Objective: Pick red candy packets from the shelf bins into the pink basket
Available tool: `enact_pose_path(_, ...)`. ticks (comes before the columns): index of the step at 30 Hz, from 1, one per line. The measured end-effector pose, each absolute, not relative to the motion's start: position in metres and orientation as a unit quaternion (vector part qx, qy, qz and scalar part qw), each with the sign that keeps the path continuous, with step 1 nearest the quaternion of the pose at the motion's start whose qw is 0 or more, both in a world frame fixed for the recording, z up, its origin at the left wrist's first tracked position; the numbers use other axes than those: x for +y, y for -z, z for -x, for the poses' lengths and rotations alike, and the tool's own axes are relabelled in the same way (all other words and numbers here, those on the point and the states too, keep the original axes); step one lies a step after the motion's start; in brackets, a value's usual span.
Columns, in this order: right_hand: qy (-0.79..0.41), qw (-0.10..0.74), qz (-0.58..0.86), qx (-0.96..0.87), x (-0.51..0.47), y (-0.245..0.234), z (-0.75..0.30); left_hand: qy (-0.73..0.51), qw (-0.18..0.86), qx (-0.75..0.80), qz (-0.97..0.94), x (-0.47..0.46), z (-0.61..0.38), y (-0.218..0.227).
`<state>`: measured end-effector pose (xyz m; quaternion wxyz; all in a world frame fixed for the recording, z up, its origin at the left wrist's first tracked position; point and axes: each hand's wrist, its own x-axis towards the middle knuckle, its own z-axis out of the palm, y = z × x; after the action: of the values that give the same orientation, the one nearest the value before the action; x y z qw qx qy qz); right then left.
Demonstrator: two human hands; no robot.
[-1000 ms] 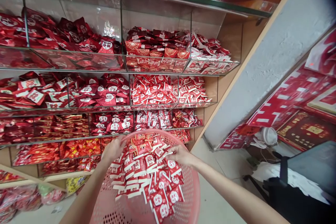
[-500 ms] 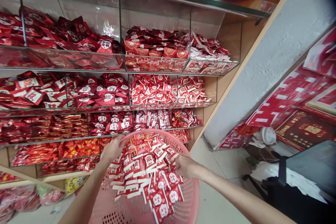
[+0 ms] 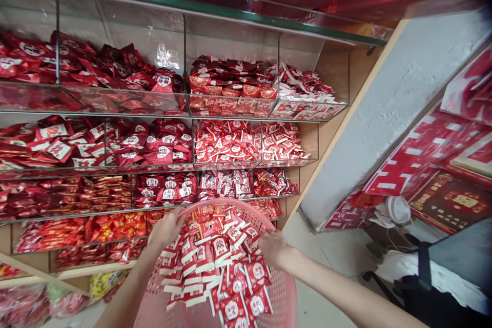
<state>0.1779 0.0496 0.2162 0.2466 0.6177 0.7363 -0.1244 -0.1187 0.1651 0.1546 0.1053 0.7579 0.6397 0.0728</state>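
Note:
A pink perforated plastic basket (image 3: 282,287) is held low in front of me, tilted so its inside faces me. Many small red-and-white candy packets (image 3: 221,248) lie heaped in it, mostly toward its far side and middle. On the basket's left rim, my left hand (image 3: 166,230) is closed, thumb and fingers toward the packets. Opposite it, my right hand (image 3: 274,249) closes over the right rim with curled fingers beside the heap; its fingertips are partly hidden. The near edge of the basket runs out of view.
Ahead stands a tiered shelf with glass dividers (image 3: 185,56), its bins filled with red packets (image 3: 165,143). Plastic bags (image 3: 26,297) lie under it. A wooden side panel (image 3: 330,133) and grey wall are at right. A black chair (image 3: 423,287) and white cup (image 3: 397,209) are farther right.
The shelves and wall sit slightly lower in view, as my head has shifted. The basket also appears a little lower, with both hands still on its rim.

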Motion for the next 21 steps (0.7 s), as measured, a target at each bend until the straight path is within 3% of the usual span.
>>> enact_pose_path(5, 0.047, 0.121, -0.654, 0.745, 0.078, -0.292, -0.180, -0.070, 0.110, 0.645, -0.753, 0.164, 0.119, -0.156)
enact_pose_path(12, -0.200, -0.091, -0.654, 0.724, 0.158, -0.363, -0.186, -0.072, 0.109, 0.645, -0.752, 0.164, 0.119, -0.157)
enact_pose_path(21, -0.271, -0.070, -0.636, 0.719, 0.225, -0.361, -0.182, -0.080, 0.110, 0.642, -0.755, 0.162, 0.119, -0.154)
